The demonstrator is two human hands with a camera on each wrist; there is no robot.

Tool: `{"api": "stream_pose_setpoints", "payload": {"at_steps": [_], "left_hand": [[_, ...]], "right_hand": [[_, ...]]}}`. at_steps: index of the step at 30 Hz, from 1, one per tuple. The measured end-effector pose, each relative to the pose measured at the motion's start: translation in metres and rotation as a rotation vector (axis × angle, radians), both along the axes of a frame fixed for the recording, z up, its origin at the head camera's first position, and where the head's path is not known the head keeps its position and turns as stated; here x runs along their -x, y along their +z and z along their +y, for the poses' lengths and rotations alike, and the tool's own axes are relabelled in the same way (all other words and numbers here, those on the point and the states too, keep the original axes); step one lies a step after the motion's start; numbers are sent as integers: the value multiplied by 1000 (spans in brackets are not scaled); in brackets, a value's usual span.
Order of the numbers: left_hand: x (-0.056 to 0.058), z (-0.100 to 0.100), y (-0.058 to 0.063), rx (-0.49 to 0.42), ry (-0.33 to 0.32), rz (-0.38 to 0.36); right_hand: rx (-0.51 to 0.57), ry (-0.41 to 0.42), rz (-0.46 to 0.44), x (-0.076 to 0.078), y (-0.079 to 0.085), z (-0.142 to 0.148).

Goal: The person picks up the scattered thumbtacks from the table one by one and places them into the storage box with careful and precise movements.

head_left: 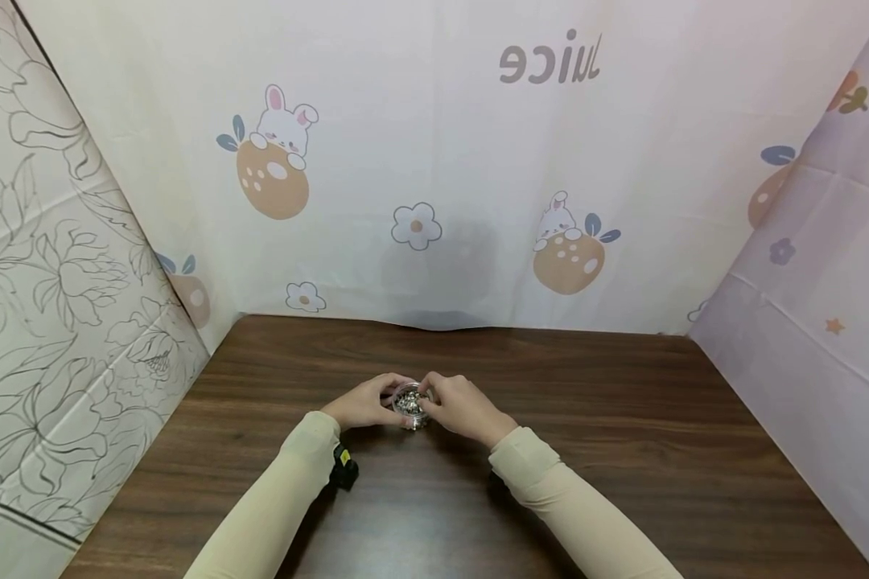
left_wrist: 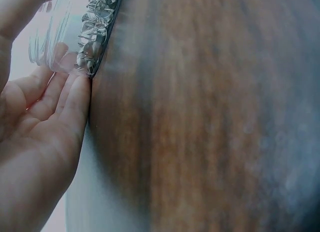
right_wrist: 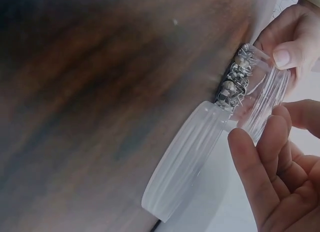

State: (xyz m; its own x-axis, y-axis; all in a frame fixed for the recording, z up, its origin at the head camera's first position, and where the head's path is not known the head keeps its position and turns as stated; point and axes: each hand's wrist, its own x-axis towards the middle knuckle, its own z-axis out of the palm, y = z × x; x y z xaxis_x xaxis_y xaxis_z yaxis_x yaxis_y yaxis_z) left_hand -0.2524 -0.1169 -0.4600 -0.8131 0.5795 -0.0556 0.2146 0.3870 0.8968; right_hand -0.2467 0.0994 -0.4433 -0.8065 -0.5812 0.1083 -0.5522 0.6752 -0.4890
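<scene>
A small clear screw-top jar [head_left: 416, 423], its mouth uncovered, stands on the table. Small shiny silver metal pieces that look like thumbtacks [right_wrist: 232, 82] lie in its bottom. My left hand [head_left: 364, 404] grips the jar from the left, thumb on the near side and fingers round the far side. From the right, my right hand [head_left: 467, 408] reaches to the jar's mouth with bent thumb and index finger. Whether those fingertips pinch a piece, I cannot tell. Beside the jar, a translucent white ribbed lid [right_wrist: 185, 162] lies on the table in the right wrist view.
The dark wood-grain table [head_left: 623, 450] runs back to a printed cloth [head_left: 434, 145]. Cloth walls also rise at left and right. A black device [head_left: 343, 469] with a yellow mark sits at my left wrist.
</scene>
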Motion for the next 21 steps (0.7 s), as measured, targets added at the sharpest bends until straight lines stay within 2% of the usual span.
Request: {"api": "stream_pose_setpoints", "payload": {"at_steps": [6,21], "left_hand": [[2,0,0,-9,-12,7],[0,-1,-1,-16,-14,-6]], "right_hand": [[-3,-10,5,-1,-2,2],[5,24,35,-7,-3,9]]}}
